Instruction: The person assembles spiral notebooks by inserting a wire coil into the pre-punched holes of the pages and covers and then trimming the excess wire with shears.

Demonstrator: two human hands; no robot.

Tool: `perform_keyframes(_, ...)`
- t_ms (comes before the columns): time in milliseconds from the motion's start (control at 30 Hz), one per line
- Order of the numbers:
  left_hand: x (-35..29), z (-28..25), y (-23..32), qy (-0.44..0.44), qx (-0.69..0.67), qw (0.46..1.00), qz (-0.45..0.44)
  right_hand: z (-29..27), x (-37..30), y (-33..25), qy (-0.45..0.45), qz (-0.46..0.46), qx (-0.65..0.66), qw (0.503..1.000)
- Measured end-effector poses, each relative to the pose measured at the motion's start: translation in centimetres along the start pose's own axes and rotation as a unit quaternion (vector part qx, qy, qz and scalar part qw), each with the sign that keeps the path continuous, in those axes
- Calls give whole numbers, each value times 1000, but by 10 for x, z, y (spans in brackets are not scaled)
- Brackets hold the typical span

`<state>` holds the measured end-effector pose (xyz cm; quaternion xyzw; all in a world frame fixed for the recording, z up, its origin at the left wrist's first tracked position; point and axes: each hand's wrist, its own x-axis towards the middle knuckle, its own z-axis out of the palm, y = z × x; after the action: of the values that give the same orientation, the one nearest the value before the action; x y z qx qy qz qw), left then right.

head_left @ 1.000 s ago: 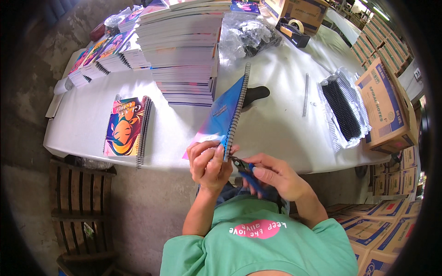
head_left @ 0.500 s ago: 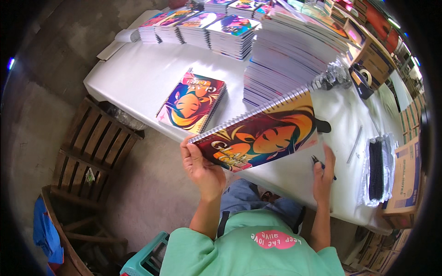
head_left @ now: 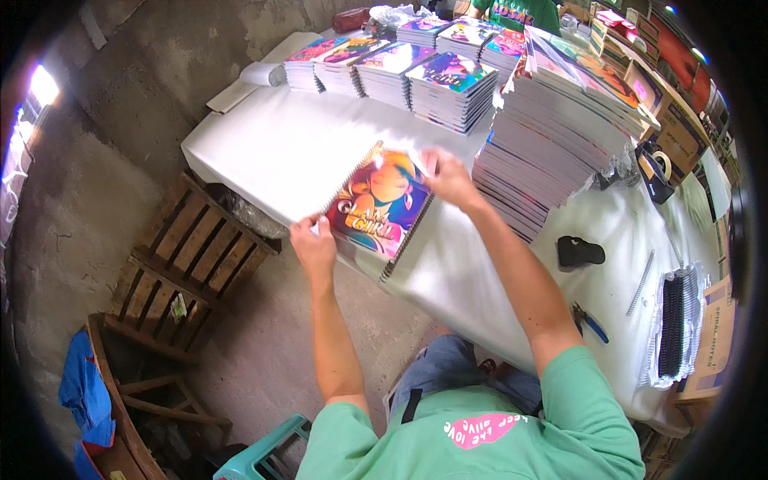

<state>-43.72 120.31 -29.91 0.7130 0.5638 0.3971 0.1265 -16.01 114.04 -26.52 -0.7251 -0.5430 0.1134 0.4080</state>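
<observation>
Both hands grasp colourful spiral-bound notebook (head_left: 376,210): left hand (head_left: 314,248) fingers pinch near corner, right hand (head_left: 450,179) far edge (lower flat, square) onto white-covered surface (head_left: 272,144).

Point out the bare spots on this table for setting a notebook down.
Bare white table lies left of the spiral notebook, before the rear notebook stacks. A smaller patch sits between the tall stack and the black spirals, shared with pliers. The back is crowded.
</observation>
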Motion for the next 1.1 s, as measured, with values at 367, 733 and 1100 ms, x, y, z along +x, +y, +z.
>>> perform_keyframes(367,-16,42,-18,44,-346,937,3,18,-30,-1,84,-19,-26,996)
perform_keyframes(733,-7,-31,254,40,-382,854,350,-394,-115,-31,390,104,13,915)
perform_keyframes(1100,-13,-11,347,-38,-99,898,427,-391,-110,-64,370,75,-102,921)
